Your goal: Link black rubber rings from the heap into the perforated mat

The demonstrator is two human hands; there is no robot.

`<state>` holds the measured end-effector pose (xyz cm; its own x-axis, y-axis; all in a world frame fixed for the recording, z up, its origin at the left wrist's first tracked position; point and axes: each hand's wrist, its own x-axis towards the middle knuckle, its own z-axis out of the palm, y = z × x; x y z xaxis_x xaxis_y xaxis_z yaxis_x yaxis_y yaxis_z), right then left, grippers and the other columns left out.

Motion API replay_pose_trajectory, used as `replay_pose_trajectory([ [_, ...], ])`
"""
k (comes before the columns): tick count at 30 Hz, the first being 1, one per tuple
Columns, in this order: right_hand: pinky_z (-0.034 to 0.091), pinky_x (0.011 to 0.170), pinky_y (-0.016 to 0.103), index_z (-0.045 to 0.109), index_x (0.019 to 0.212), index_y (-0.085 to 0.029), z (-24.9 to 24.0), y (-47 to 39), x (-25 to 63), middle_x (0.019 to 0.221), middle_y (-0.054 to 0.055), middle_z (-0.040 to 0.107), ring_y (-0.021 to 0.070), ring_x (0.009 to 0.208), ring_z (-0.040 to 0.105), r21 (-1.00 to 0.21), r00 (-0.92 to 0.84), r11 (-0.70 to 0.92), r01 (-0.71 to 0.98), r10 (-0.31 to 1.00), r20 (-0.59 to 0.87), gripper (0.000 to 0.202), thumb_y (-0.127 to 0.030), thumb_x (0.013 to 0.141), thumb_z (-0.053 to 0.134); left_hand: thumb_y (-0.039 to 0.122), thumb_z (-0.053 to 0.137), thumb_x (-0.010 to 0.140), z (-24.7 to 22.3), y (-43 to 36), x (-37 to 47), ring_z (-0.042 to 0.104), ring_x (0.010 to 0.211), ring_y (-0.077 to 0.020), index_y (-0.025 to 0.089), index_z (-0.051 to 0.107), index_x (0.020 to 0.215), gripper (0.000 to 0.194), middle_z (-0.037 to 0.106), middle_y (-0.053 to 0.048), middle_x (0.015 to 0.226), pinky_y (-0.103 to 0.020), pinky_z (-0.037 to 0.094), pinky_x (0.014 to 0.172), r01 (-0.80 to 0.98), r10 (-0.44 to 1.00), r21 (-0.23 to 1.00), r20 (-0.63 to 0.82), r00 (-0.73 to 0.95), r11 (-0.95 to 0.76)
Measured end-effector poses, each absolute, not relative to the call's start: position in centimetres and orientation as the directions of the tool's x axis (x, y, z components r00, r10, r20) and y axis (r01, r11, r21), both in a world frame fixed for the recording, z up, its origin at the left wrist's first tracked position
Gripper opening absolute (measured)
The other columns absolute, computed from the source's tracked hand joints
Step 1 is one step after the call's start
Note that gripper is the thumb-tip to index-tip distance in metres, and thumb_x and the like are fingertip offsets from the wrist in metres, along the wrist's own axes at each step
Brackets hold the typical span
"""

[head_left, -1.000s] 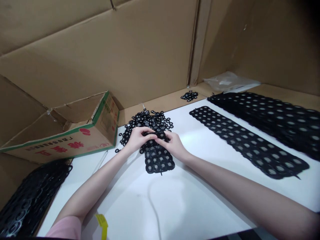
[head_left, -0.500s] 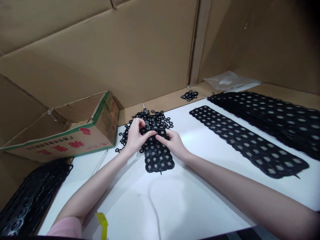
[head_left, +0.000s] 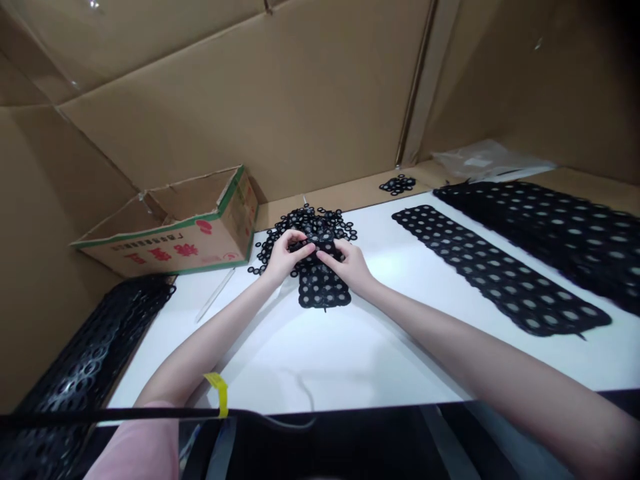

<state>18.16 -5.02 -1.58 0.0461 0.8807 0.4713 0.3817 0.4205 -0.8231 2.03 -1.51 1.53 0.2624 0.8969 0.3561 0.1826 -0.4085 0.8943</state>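
Observation:
A short black mat of joined rings (head_left: 324,291) lies on the white table in front of me, with pale round holes in rows. At its far edge, my left hand (head_left: 285,257) is closed, thumb and forefinger pinched on the mat. My right hand (head_left: 355,268) grips the same edge from the other side, its thumb on top. The two thumb tips nearly meet. Just behind the fingers is a heap of loose black rings (head_left: 300,219), some scattered to the left. Fingers hide the exact spot being handled.
An open cardboard box (head_left: 165,250) stands at left, near a thin pale stick (head_left: 214,295). Black ring sheets (head_left: 95,347) are stacked at far left. To the right lie a long ring strip (head_left: 500,270) and a larger pile (head_left: 560,227). A yellow-tagged cable (head_left: 219,385) crosses the front.
The view has tilted and shifted, bringing the table's front edge into sight. My left hand's raised fingers have come down closer to the thumb. Both hands stay at the mat's far edge.

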Motion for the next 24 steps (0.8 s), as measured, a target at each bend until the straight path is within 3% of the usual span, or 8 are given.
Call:
replay_pose_trajectory([
  [4, 0.040, 0.064, 0.032, 0.045, 0.068, -0.022, -1.1, -5.5, 17.9, 0.067, 0.000, 0.051, 0.0185, 0.067, 0.049, -0.780, 0.085, 0.453, 0.433, 0.840, 0.535, 0.024, -0.040, 0.075, 0.060, 0.028, 0.072, 0.068, 0.4, -2.6, 1.8, 0.053, 0.086, -0.0137, 0.018, 0.056, 0.084, 0.025, 0.057, 0.000, 0.088, -0.026, 0.039, 0.081, 0.104, 0.913, 0.922, 0.343, 0.221, -0.372],
  [8, 0.045, 0.074, 0.034, 0.049, 0.096, -0.022, -0.2, -6.1, 17.8, 0.088, 0.004, 0.056, 0.0207, 0.082, 0.053, -0.691, 0.147, 0.563, 0.453, 0.718, 0.681, 0.032, -0.035, 0.072, 0.066, 0.030, 0.071, 0.070, -0.3, -3.4, 2.2, 0.054, 0.082, -0.0141, 0.017, 0.061, 0.082, 0.021, 0.060, -0.001, 0.084, -0.026, 0.040, 0.078, 0.062, 0.902, 0.923, 0.355, 0.247, -0.380],
  [11, 0.044, 0.083, 0.037, 0.054, 0.106, -0.022, 0.1, -6.2, 18.0, 0.101, 0.007, 0.056, 0.0229, 0.096, 0.052, -0.560, 0.031, 0.644, 0.522, 0.641, 0.767, 0.030, -0.030, 0.078, 0.061, 0.032, 0.068, 0.073, -0.7, -3.7, 2.6, 0.053, 0.077, -0.0138, 0.016, 0.062, 0.077, 0.017, 0.060, -0.001, 0.079, -0.026, 0.040, 0.075, 0.067, 0.877, 0.898, 0.407, 0.257, -0.436],
  [16, 0.039, 0.093, 0.040, 0.066, 0.100, -0.024, -0.2, -5.6, 18.4, 0.106, 0.007, 0.057, 0.0233, 0.103, 0.049, -0.475, -0.093, 0.645, 0.598, 0.645, 0.759, 0.022, -0.032, 0.086, 0.052, 0.033, 0.065, 0.075, -1.1, -3.9, 2.7, 0.055, 0.078, -0.0141, 0.016, 0.064, 0.079, 0.018, 0.063, -0.001, 0.079, -0.026, 0.041, 0.076, 0.083, 0.863, 0.876, 0.445, 0.240, -0.475],
  [24, 0.037, 0.083, 0.040, 0.072, 0.089, -0.022, -0.1, -5.0, 19.1, 0.094, 0.008, 0.064, 0.0248, 0.096, 0.051, -0.491, -0.145, 0.574, 0.656, 0.733, 0.664, 0.023, -0.035, 0.086, 0.053, 0.032, 0.060, 0.078, -1.1, -4.0, 2.7, 0.054, 0.075, -0.0132, 0.015, 0.063, 0.076, 0.017, 0.061, 0.000, 0.077, -0.024, 0.041, 0.074, 0.199, 0.836, 0.824, 0.472, 0.279, -0.531],
])
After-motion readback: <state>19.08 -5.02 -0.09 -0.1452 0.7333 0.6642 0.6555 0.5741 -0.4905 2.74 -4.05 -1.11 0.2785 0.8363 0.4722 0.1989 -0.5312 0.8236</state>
